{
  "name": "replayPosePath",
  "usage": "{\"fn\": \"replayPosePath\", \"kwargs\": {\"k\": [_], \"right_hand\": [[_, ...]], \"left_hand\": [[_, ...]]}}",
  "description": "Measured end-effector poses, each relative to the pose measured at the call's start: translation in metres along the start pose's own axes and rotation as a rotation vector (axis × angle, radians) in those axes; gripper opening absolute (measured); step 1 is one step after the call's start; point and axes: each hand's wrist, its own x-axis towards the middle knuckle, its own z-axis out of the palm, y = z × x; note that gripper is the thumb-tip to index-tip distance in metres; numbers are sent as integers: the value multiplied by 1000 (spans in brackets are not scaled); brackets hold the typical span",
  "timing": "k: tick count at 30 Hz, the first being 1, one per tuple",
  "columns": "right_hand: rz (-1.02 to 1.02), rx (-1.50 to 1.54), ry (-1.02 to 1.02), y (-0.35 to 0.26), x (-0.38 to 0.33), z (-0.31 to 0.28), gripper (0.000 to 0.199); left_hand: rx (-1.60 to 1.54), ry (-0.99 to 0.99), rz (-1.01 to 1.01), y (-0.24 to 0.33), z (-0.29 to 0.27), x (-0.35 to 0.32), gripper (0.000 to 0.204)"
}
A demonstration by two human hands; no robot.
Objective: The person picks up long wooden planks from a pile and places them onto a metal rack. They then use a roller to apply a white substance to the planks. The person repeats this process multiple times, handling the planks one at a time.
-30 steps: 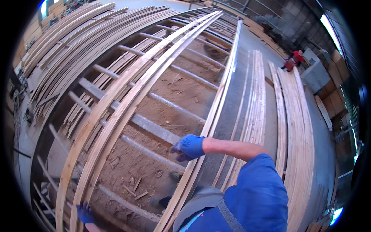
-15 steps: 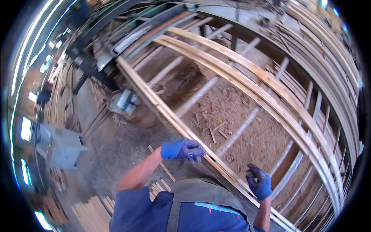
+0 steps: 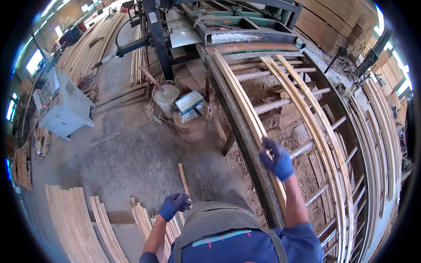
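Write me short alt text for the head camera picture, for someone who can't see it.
A person's blue-gloved right hand grips a long pale wooden strip lying along a steel roller rack, while the gloved left hand hangs free above short boards on the floor. A white bucket stands on the sawdusty concrete beyond.

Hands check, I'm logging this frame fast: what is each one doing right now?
Left hand: loosely curled, holding nothing, hanging above the short planks on the floor.
Right hand: closed on the long wooden strip lying on the roller frame.
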Motion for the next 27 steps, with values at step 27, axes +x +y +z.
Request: {"fn": "replayPosePath", "kwargs": {"k": [27], "right_hand": [[277, -640, -260, 239, 92, 80, 30]], "left_hand": [[-600, 378, -342, -122, -363, 147, 38]]}}
